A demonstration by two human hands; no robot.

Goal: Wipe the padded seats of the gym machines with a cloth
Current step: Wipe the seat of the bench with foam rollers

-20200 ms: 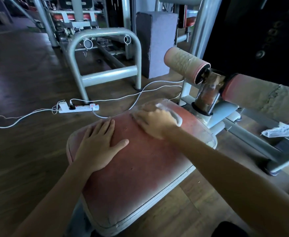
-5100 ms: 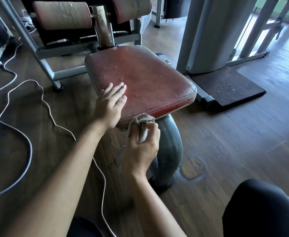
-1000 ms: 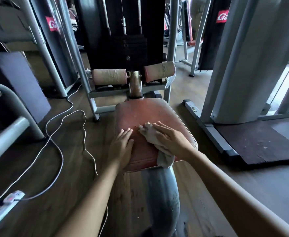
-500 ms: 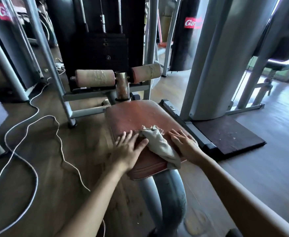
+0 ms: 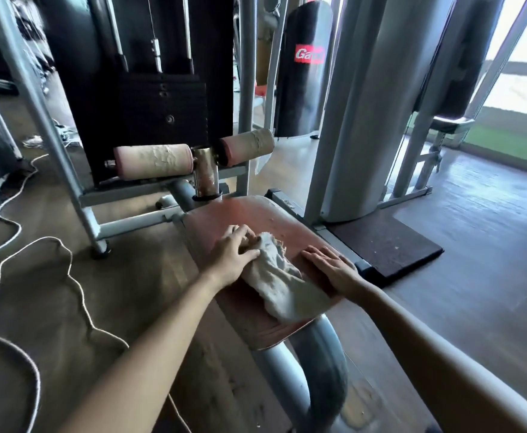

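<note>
Head view: left grip (image 5: 234, 254) had taken the cloth (image 5: 282, 287), pinching it; right grip (image 5: 331, 267) lay spread beside, suggesting left-handed wiping.

Frayed cloth (image 5: 282, 282); worn red vinyl seat (image 5: 234, 214).

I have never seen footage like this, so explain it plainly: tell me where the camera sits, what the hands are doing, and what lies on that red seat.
This picture comes from a wide-angle camera worn on a person's head, looking forward and down, so both forearms reach in from below. There is no robot, only bare hands. The left hand grips the bunched end of a pale cloth, which lies across the red padded seat of a gym machine. The right hand rests flat on the seat beside the cloth and holds nothing. Behind the seat are two worn roller pads and a black weight stack.
</note>
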